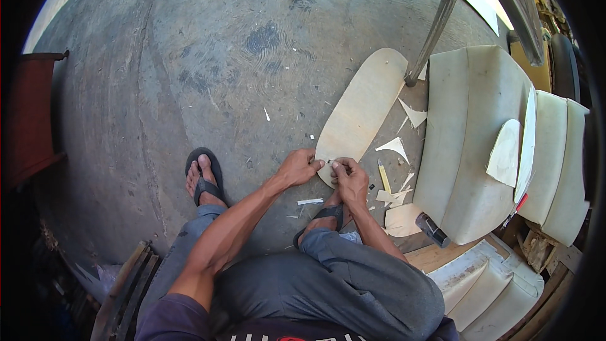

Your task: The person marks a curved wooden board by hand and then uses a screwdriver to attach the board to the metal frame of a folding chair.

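A long, pale, thin board (363, 110) with rounded ends slants up and to the right from my hands. My left hand (299, 167) is closed at its near left edge, thumb on top. Over the same end, the fingers of my right hand (351, 181) are pinched together; whatever is in them is too small to make out. A tiny dark piece (329, 161) shows on the board between my two thumbs. The board's near end passes close above my right foot.
Pale offcuts (394, 147) and a yellow cutter-like tool (384, 177) lie right of the board. Cream padded cushions (470, 145) stand farther right, with a black block-like object (432, 230) beside them. A metal leg (439, 28) rises near the board's far end.
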A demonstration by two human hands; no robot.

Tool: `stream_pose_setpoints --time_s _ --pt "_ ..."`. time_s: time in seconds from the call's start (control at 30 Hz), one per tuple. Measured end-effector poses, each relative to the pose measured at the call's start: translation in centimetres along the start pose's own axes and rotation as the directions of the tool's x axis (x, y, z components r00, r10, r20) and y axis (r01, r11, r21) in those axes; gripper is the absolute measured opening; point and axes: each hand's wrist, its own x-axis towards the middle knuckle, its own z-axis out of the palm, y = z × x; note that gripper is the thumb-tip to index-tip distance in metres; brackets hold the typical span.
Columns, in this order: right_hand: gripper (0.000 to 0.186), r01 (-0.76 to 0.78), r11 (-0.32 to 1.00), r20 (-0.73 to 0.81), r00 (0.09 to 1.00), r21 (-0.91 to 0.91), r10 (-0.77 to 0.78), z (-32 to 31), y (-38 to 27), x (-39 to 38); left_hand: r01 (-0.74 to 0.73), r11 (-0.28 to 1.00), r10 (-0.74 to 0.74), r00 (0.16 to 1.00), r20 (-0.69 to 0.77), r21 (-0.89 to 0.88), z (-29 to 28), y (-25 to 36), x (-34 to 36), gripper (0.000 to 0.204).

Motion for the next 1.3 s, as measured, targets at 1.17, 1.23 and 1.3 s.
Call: stream_pose_setpoints --time_s 1.17,1.23,1.3 --pt "0.025 -0.261 0.941 0.03 0.965 0.217 0.261 0.8 0.1 0.2 0.036 0.999 -0.037 0.999 0.038 0.017 -0.7 1.5 -0.2 0.033" --pt "0.025 -0.285 0.932 0.033 0.958 0.225 0.285 1.2 -0.4 -0.1 0.019 1.0 -0.019 1.0 0.021 0.017 -0.4 0.8 -0.1 0.034" --pt "0.026 -0.3 0.913 0.025 0.952 0.277 0.306 1.5 -0.4 -0.3 -0.014 0.999 0.014 1.0 0.0 0.036 0.0 0.1 0.1 0.034"
